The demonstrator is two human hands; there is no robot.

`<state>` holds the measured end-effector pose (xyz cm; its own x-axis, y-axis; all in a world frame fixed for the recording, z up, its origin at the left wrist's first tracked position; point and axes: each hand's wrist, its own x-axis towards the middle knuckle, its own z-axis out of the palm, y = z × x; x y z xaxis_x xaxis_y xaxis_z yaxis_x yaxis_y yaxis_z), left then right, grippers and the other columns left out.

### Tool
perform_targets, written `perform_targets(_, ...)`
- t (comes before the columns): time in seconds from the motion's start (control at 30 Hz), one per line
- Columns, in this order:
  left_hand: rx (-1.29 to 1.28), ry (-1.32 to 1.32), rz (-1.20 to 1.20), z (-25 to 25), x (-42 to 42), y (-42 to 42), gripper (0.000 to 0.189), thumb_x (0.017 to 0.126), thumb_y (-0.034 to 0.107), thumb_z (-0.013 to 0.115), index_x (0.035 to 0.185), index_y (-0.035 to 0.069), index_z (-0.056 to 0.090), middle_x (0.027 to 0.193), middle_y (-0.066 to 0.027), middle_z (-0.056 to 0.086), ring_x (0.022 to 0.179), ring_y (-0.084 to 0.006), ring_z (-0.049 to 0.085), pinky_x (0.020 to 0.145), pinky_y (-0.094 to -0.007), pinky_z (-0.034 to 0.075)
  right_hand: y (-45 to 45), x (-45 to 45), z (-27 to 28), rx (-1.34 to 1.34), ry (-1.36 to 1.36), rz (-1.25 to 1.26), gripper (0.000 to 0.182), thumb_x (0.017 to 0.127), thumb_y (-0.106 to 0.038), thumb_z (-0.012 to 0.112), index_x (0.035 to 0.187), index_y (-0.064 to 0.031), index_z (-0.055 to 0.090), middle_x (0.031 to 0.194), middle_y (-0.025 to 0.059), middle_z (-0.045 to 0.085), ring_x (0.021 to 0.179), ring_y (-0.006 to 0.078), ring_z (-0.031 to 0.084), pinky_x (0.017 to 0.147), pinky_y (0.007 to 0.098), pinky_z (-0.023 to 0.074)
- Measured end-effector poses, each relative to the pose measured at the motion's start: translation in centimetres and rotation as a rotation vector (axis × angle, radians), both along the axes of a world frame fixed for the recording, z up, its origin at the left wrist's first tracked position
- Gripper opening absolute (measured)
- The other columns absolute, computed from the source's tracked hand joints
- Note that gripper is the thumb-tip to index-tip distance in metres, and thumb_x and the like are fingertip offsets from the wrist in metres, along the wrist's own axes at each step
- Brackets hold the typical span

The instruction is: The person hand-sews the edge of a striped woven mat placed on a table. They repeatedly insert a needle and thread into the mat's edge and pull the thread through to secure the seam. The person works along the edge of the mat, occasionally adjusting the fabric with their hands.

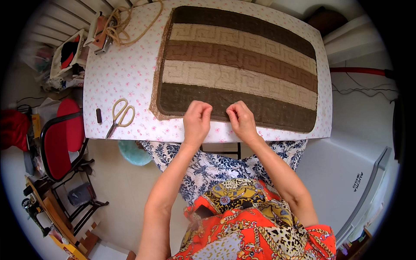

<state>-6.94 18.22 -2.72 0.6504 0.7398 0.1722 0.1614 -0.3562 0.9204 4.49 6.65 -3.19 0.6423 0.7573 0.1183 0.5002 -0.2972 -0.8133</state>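
A striped mat [240, 70] in dark brown, tan and beige with a Greek-key pattern lies on the table. Its bottom edge is under my hands. A coarse woven brown backing [158, 61] shows along its left side. My left hand [197, 122] is pinched at the mat's front edge, thumb against forefinger. A short gap to its right, my right hand [242, 120] is pinched the same way. Dark thread [220, 70] lies in loose loops over the mat and appears to run down to my fingertips, where it is too fine to see clearly.
A flower-print cloth [143, 78] covers the table. On its left are scissors [121, 117] with cream handles, a dark thread spool [98, 115] and an iron [99, 34] with a coiled cord. A red chair [63, 139] stands left; a grey chest freezer [338, 182] stands right.
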Motion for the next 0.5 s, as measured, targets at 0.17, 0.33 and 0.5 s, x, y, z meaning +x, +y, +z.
perform_targets(0.17, 0.362, 0.105, -0.033, -0.1, -0.7, -1.4, 0.007, 0.069, 0.000, 0.064, 0.075, 0.002, 0.061, 0.074, -0.0089, 0.056, 0.068, -0.0244, 0.056, 0.059, -0.0317, 0.046, 0.3, -0.2, 0.4, 0.017, -0.160, 0.155, 0.006, 0.074, 0.000, 0.059, 0.075, -0.0016, 0.054, 0.073, 0.0099, 0.050, 0.058, 0.0297, 0.055, 0.051, 0.0373, 0.0457)
perform_targets(0.33, 0.461, 0.194, 0.024, -0.4, 0.5, -1.7, 0.008, 0.067, 0.004, 0.066, 0.074, 0.006, 0.062, 0.073, -0.0053, 0.056, 0.068, -0.0223, 0.056, 0.057, -0.0323, 0.046, 0.5, -0.1, -0.6, -0.215, -0.366, 0.268, 0.010, 0.072, 0.001, 0.056, 0.078, -0.0029, 0.050, 0.079, 0.0132, 0.046, 0.058, 0.0310, 0.056, 0.050, 0.0390, 0.0470)
perform_targets(0.5, 0.523, 0.302, -0.009, -0.8, 1.2, -1.2, 0.007, 0.067, 0.006, 0.065, 0.071, 0.010, 0.062, 0.072, -0.0020, 0.053, 0.068, -0.0206, 0.056, 0.057, -0.0328, 0.047, -1.6, -2.0, 1.9, -0.048, -0.164, 0.266, 0.009, 0.078, -0.003, 0.054, 0.081, -0.0017, 0.046, 0.080, 0.0150, 0.044, 0.057, 0.0339, 0.054, 0.049, 0.0409, 0.0441)
